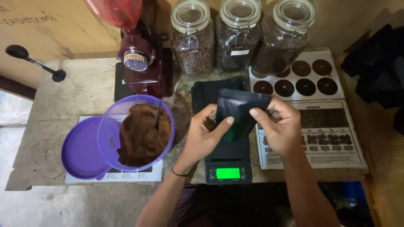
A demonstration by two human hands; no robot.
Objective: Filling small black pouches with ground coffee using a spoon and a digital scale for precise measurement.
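A black pouch point(237, 113) is held up between two hands just above a black scale point(229, 162) at the front edge of the bench point(80, 88). The left hand point(204, 134) is clamped on the pouch's left edge, thumb across its face; the right hand point(280, 126) pinches the upper right corner, thumb and fingers closed on it. Whether the pouch's mouth is open cannot be told, and nothing shows inside it. The scale's green display is lit and its platform is largely hidden behind the pouch. A stack of more black pouches point(206, 90) lies just behind.

To the left, a clear purple bowl point(134, 130) holds a heap of brown ground coffee with a dark scoop handle point(157, 115) standing in it; the bowl rests against its purple lid point(82, 149). Judged from this, the grinding is done while the filling is not yet begun. Behind the bowl stands a dark red grinder point(141, 59), and beside it three glass jars point(237, 35) of roasted beans. A printed chart point(311, 126) of bean shades lies at right. A black spoon point(35, 63) rests at far left.
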